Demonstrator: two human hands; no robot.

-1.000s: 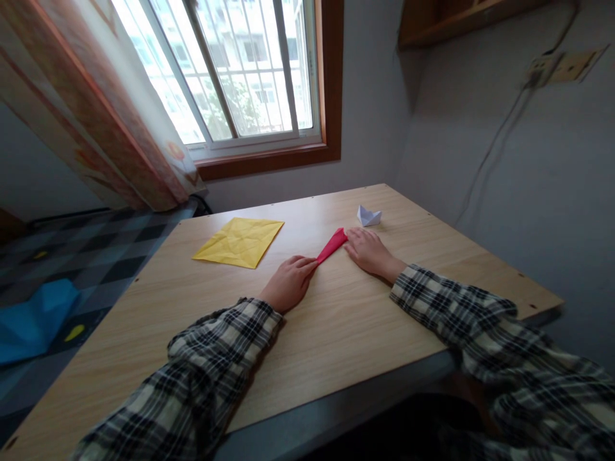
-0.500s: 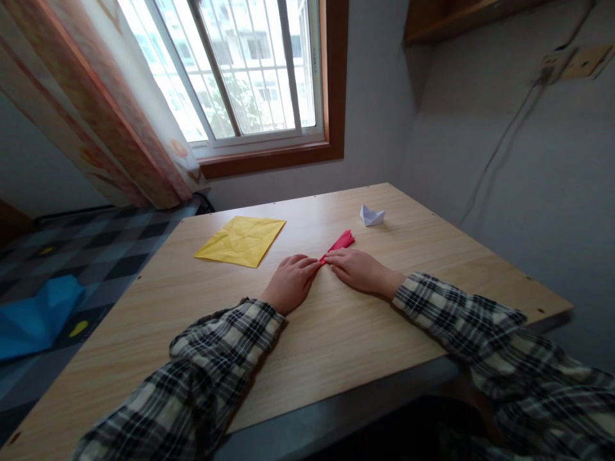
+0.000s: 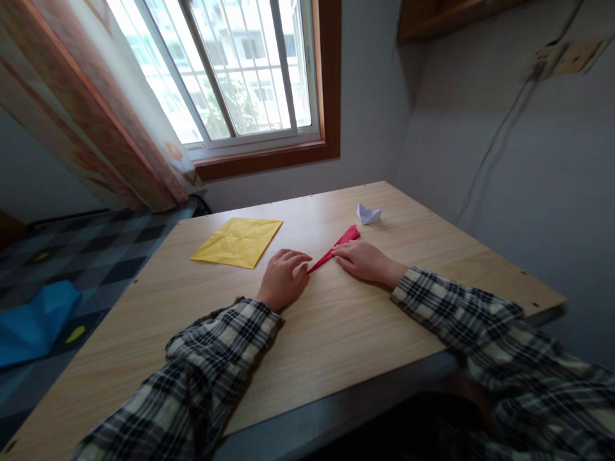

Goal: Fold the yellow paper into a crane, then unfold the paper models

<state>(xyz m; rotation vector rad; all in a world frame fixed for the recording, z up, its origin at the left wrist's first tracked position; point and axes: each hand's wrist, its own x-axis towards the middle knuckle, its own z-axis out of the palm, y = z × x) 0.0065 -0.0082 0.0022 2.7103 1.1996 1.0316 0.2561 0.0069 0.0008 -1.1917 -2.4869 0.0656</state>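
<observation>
A narrow folded strip of red paper [image 3: 342, 242] lies flat on the wooden table [image 3: 365, 320], pointing away towards the far right. My left hand [image 3: 282, 279] rests on the table with its fingertips pinning the strip's near end. My right hand [image 3: 364, 261] lies palm down along the strip's right side, fingers pressing its middle. Both arms wear black-and-white checked sleeves.
A creased yellow paper square [image 3: 237, 241] lies to the left of my hands. A small white folded paper shape [image 3: 368, 214] stands beyond the red strip. The wall is close on the right, a window is behind the table, and blue paper [image 3: 33, 320] lies on the floor at left.
My right hand slid back along the red strip towards my left hand, then out again a little. More of the strip's far end now shows.
</observation>
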